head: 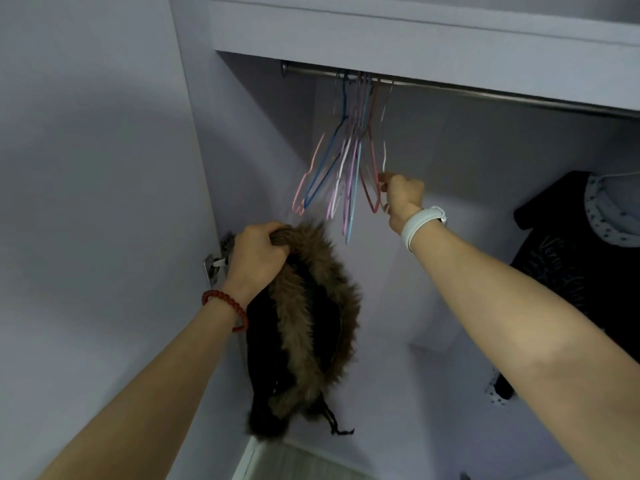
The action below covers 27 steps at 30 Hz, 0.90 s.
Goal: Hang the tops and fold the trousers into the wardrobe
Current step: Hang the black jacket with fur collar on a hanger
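Two bare forearms reach up into an open wardrobe. Held low at its left side is a black coat with a brown fur-trimmed hood, gripped by the fur in the closed left hand. Higher up, the right hand pinches one of a bunch of coloured wire hangers on the metal rail. Judged step: picking a hanger. Next it must be unhooked and slipped into the coat. A dark top already hangs at right.
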Tool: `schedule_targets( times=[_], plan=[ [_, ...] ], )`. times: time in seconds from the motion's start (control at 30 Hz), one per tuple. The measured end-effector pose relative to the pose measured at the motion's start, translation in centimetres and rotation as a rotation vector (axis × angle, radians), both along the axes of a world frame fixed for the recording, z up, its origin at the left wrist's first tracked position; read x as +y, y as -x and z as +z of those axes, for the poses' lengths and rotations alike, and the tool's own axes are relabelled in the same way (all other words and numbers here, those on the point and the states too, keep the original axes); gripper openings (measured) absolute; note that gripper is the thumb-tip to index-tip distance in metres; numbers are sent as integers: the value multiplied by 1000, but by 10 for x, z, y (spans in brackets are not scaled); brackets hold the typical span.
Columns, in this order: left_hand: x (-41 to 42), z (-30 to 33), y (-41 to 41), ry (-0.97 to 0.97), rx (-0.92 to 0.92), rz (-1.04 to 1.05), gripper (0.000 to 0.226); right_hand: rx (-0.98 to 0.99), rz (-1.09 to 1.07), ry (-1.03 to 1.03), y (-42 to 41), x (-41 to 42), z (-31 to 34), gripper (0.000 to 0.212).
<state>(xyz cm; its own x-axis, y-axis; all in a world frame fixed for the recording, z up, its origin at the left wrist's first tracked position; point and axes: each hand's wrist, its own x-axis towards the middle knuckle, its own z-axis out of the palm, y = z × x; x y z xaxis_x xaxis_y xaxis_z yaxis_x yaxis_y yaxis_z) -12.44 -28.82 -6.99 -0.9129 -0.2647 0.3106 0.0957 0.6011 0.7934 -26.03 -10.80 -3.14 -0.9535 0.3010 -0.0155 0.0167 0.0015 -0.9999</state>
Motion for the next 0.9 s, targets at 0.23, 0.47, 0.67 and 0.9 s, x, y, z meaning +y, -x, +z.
schedule_targets(
  times=[0.23,0.47,0.67,0.9],
  plan=[
    [14,5,-8,4,-10,-26,32,89,21,73,-9,25,-1,19],
    [33,-20,-31,-24,-112,-67,24,-12,165,336,-79,70,-49,20],
    [50,-35,-47,-24,-206,-92,22,-62,271,386,-156,117,-113,20],
    [72,-41,-58,50,-256,-122,26,-279,219,141,-146,145,-131,15]
  ],
)
